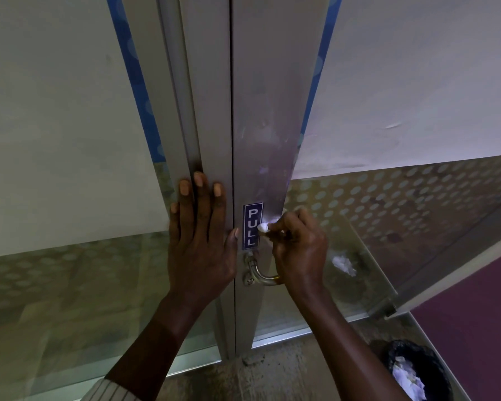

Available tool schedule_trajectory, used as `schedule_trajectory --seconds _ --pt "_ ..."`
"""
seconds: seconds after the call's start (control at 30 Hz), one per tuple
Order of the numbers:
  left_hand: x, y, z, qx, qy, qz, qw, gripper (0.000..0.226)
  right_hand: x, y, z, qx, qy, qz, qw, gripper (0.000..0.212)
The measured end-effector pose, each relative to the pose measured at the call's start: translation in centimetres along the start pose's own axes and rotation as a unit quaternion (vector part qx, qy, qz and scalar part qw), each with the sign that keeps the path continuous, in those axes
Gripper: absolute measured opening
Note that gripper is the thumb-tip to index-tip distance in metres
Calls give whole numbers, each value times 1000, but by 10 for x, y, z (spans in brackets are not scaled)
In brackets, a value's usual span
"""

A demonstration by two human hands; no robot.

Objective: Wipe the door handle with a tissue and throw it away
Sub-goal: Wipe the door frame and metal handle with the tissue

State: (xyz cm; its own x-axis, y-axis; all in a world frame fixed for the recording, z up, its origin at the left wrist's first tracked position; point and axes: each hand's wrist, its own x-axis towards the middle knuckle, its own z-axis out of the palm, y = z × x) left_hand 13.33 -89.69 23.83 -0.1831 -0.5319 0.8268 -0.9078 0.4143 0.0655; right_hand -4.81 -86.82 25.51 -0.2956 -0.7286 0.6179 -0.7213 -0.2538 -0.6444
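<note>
Right hand (298, 250): fingers (287, 224) curled tight, pinching a white tissue (263, 227) against the door handle (262, 274), just above its visible curve, beside the PULL sign (252, 225). Left hand (198, 241): fingers spread flat on the metal frame (211, 125), left of the handle. Lined bin (417, 371) on floor, below-right of handle.

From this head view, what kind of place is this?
Likely an office or commercial entrance. An aluminium-framed glass door carries a PULL sign above a metal handle, the glass panels have frosted dotted film, and a lined bin holding crumpled paper stands on the floor.
</note>
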Motion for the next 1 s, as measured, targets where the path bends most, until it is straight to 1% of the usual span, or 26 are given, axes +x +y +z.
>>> schedule_trajectory --seconds 0.1,0.17,0.2,0.23,0.3,0.37,0.4,0.47,0.53,0.63,0.67,0.73,0.8,0.93,1.0 --pt "0 0 1 -1 0 0 1000 93 -18 11 10 -61 -98 60 991 13" --pt "0 -1 2 -1 0 1 1000 92 -22 12 10 -82 -134 76 985 12" --pt "0 -1 2 -1 1 2 1000 90 -20 11 9 -79 -128 69 986 14" --pt "0 -2 2 -2 1 3 1000 89 -17 8 6 -67 -105 53 991 16" --pt "-1 -2 3 -4 1 5 1000 86 -3 -2 -2 -32 -31 10 999 20" --pt "-1 -1 3 -7 2 5 1000 85 15 -7 -7 0 34 -32 999 22" --pt "-1 -1 3 -8 2 5 1000 84 21 -9 -8 13 52 -46 997 22" --pt "-1 -2 4 -5 3 6 1000 84 22 -10 -6 29 58 -52 997 19" --pt "-1 -2 3 -4 4 1 1000 85 9 -4 0 15 29 -28 999 18" --pt "-1 -1 3 -5 4 1 1000 84 -14 7 10 -38 -59 44 997 19" --pt "-1 -1 2 -6 1 1 1000 85 -18 10 12 -45 -79 56 994 17" --pt "-1 -2 1 -6 -1 0 1000 85 -17 8 10 -47 -87 50 994 16" --pt "-2 -2 1 -6 -1 1 1000 87 -6 0 2 -37 -54 19 998 18" --pt "-1 0 0 -12 0 -5 1000 90 33 -18 -13 25 67 -57 996 22" --pt "-1 0 1 -11 0 -2 1000 86 39 -21 -14 50 88 -63 993 19"
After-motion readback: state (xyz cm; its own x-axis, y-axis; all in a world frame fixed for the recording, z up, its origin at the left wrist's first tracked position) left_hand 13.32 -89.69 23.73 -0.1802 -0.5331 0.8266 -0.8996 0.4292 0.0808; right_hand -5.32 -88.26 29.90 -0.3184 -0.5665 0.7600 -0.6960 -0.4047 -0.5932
